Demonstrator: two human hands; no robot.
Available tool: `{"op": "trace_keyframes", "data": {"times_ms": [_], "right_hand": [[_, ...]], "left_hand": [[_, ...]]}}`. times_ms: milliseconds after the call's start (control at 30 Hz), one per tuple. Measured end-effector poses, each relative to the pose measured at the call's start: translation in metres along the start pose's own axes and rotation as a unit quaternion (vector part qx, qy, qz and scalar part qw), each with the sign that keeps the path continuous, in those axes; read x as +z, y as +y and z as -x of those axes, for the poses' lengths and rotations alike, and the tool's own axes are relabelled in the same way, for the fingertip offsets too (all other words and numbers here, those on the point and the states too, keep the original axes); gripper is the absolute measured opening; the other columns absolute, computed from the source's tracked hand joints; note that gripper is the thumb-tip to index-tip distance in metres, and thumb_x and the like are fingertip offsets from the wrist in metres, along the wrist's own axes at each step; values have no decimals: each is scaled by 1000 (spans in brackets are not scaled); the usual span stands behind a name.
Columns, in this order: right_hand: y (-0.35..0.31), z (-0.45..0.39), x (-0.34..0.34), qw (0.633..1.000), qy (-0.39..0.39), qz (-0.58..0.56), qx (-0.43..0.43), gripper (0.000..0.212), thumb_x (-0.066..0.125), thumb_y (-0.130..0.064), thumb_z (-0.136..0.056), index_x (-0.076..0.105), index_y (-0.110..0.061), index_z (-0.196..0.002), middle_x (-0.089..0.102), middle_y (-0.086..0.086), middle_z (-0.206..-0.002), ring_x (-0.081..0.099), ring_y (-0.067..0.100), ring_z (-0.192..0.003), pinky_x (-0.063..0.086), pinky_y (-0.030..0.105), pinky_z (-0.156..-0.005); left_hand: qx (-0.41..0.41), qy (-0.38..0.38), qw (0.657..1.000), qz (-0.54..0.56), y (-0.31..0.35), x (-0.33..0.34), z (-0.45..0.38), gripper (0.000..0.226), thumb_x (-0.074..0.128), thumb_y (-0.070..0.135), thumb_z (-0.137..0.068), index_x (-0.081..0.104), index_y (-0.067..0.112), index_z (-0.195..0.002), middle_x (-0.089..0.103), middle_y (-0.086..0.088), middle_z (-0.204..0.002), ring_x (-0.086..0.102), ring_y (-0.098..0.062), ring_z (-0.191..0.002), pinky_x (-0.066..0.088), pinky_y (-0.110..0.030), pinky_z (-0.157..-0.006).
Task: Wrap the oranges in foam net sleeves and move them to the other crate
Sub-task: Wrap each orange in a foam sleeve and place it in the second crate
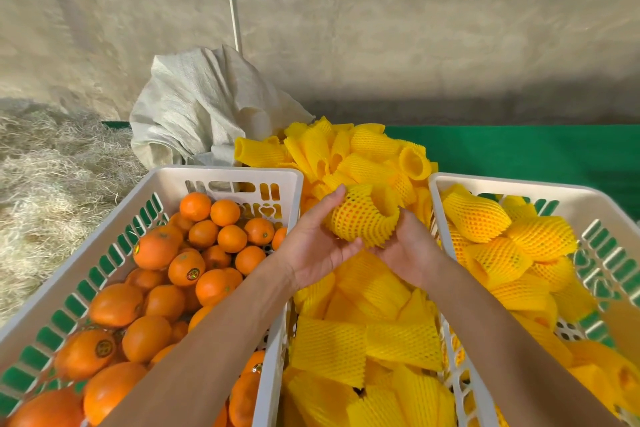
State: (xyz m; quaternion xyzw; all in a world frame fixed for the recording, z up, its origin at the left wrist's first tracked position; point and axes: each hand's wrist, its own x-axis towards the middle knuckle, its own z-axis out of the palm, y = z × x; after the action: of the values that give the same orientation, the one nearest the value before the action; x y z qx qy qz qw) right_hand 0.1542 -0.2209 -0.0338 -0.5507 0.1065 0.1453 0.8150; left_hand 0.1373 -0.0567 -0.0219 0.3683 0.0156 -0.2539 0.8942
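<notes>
Holding: you have one orange in a foam net sleeve (pixel 363 217) between both hands, above the gap between the two crates.
Wrapped orange: it sits on your fingers, the orange skin showing through the mesh, and the sleeve's open mouth faces up and away from you.
Left hand (pixel 320 246): palm up under the fruit's left side, fingers loosely curved round it, thumb raised along the sleeve's far left edge and touching it.
Right hand (pixel 408 250): cupped beneath the fruit's right side, fingers curled under the sleeve; the fingertips are hidden by the mesh.
Loose sleeves (pixel 363 333): a yellow pile lies directly below your hands and runs on beyond them, with open tubes heaped just past your fingertips.
Left crate (pixel 225 175): the white crate to the left of your left hand, your left forearm crossing over its near right corner.
Bare oranges (pixel 194 253): they fill that crate, several with small round stickers.
Right crate (pixel 512 184): the white crate just right of your right hand holds wrapped oranges (pixel 540 236) in yellow netting.
Sack (pixel 201 107): a pale woven sack stands beyond your left hand, behind the left crate.
Straw (pixel 52 177): it lies far left of both hands.
Green mat (pixel 536 152): it stretches beyond your right hand.
</notes>
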Motion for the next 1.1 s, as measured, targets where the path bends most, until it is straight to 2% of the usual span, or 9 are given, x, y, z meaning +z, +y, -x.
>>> {"op": "trace_keyframes", "data": {"times_ms": [100, 233, 333, 467, 633, 733, 867, 1000, 1100], "right_hand": [[3, 2, 3, 986, 108, 103, -78, 46, 40, -61, -102, 63, -27, -121, 71, 3, -120, 69, 21, -104, 56, 42, -89], [-1, 8, -4, 962, 40, 182, -199, 79, 56, -82, -81, 51, -32, -143, 58, -10, -141, 57, 13, -127, 51, 35, -101], [8, 11, 0, 912, 36, 330, -242, 93, 76, -69, -75, 34, -36, -152, 46, -15, -148, 47, 7, -131, 44, 21, -97], [5, 12, -3, 892, 88, 336, -291, 89, 82, -54, -78, 33, -35, -150, 49, -16, -140, 49, 6, -127, 40, 6, -86], [-28, 17, -21, 714, 306, 461, -429, 76, 81, -35, -81, 43, -19, -145, 50, 4, -141, 43, 22, -128, 42, 37, -104], [-49, 21, -48, 611, 417, 537, -406, 70, 77, -26, -80, 46, -11, -142, 48, 14, -143, 44, 36, -127, 36, 46, -104], [-51, 23, -67, 597, 472, 583, -285, 70, 64, -8, -84, 35, -5, -148, 24, 23, -161, 23, 43, -147, 18, 56, -119], [-41, 20, -59, 592, 425, 632, -265, 72, 69, -24, -89, 36, -6, -150, 13, 21, -166, 5, 37, -155, 1, 52, -124], [-30, 15, -49, 582, 361, 673, -281, 55, 68, -28, -90, 52, -8, -139, 29, 20, -161, 17, 37, -152, 8, 50, -123]], "left_hand": [[25, 57, 998, 1, 0, 0, -2, 53, 62, 45, -100, 54, 19, -146, 59, -12, -147, 59, -30, -132, 60, -34, -90], [55, 102, 993, -29, -3, -1, -5, 34, 53, 36, -106, 61, 19, -135, 64, -9, -137, 62, -29, -127, 59, -39, -96], [57, 82, 992, -72, -6, -2, -4, 35, 51, 31, -108, 60, 16, -139, 67, -6, -137, 65, -25, -126, 60, -40, -97], [65, 64, 993, -82, -6, 0, -3, 45, 57, 32, -105, 50, 14, -146, 59, -8, -147, 61, -27, -131, 60, -42, -95], [41, 109, 977, -181, -9, -3, -4, 46, 60, 36, -103, 48, 26, -146, 59, -9, -143, 60, -34, -128, 55, -52, -102], [-22, 126, 969, -211, -14, -3, -2, 44, 64, 29, -102, 49, 26, -143, 63, -13, -136, 64, -35, -121, 58, -49, -93], [5, 192, 952, -240, -16, -11, -9, 43, 61, 26, -104, 49, 24, -146, 64, -13, -130, 64, -30, -107, 57, -47, -92], [89, 217, 868, -438, -19, -19, -16, 47, 58, 31, -106, 44, 33, -150, 62, -4, -108, 61, -11, -84, 52, -23, -66], [52, 193, 782, -591, -27, -27, -18, 54, 60, 36, -104, 39, 29, -154, 50, -2, -134, 62, -16, -97, 54, -30, -74]]}}
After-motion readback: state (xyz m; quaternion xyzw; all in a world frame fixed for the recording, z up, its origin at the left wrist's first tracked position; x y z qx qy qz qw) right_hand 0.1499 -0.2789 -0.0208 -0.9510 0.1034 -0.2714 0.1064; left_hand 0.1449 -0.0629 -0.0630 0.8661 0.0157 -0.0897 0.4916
